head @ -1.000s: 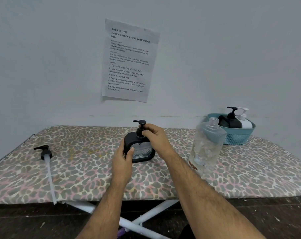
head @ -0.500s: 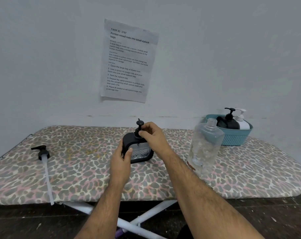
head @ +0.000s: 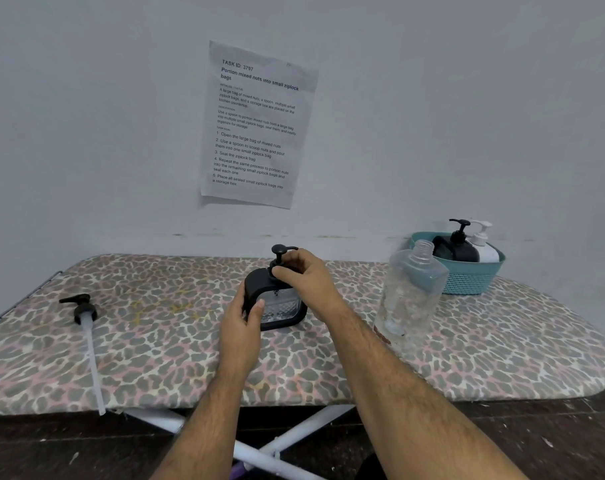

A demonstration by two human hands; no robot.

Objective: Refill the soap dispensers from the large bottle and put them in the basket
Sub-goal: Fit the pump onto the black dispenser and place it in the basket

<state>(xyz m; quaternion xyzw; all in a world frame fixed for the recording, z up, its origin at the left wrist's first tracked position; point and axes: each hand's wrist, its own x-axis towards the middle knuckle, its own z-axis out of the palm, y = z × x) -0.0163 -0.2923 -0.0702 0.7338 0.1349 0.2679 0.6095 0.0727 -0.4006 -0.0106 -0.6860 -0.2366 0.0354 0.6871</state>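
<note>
At the middle of the leopard-print ironing board (head: 155, 355), which serves as the desk, stands a squat black soap dispenser (head: 277, 303). Its body is a rounded black frame with a clear, diamond-textured window in the front face, and a black pump head (head: 281, 252) rises from its top with the nozzle turned to the right. The left hand (head: 240, 327) holds the dispenser's left side, its grip curled round the body with the thumb lying on the clear window. The right hand (head: 304, 282) reaches over from the right, and its fingers pinch the pump's collar just under the head.

Just right of the hands stands the large bottle (head: 410, 299), clear plastic, uncapped, its threaded neck open at the top; it looks nearly drained, though the level is hard to judge. Behind it, at the board's far right edge against the wall, sits a teal woven-pattern basket (head: 467, 282). Two dispensers are already in it, side by side: a black one (head: 458, 247) and a white one (head: 484, 249), both upright with pumps on.

Well apart on the left of the board lies a loose black pump (head: 83, 306) on its side, its long pale tube running toward the near edge. A printed sheet (head: 256, 126) is stuck to the wall above.
</note>
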